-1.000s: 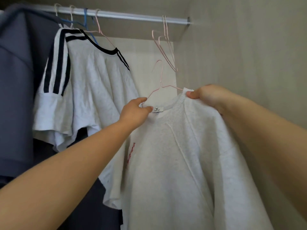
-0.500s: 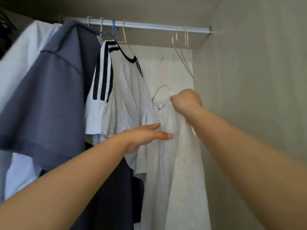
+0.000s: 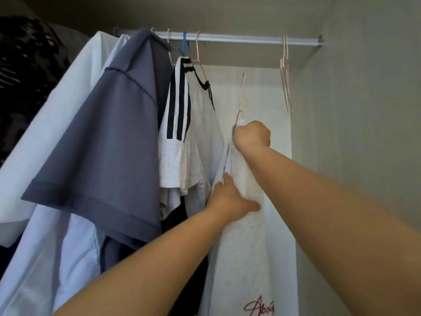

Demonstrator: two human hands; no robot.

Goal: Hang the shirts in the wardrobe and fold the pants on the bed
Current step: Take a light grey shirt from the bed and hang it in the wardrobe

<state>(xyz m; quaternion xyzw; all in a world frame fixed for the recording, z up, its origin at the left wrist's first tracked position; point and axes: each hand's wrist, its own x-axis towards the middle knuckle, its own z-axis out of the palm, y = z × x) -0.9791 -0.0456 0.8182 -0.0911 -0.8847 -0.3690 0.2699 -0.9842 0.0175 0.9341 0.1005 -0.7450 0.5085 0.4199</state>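
Inside the wardrobe, the right hand (image 3: 251,135) is fisted tight round the neck of the white shirt (image 3: 246,247), with the pink hanger (image 3: 242,92) poking up from it, its hook below the rail (image 3: 239,39) and not on it. The left hand (image 3: 230,199) lies against the shirt's left edge lower down, thumb flat on the cloth, the other fingers lost in the fold, so I cannot tell if they pinch. The shirt hangs between the striped tee (image 3: 200,133) and two spare hangers (image 3: 286,71).
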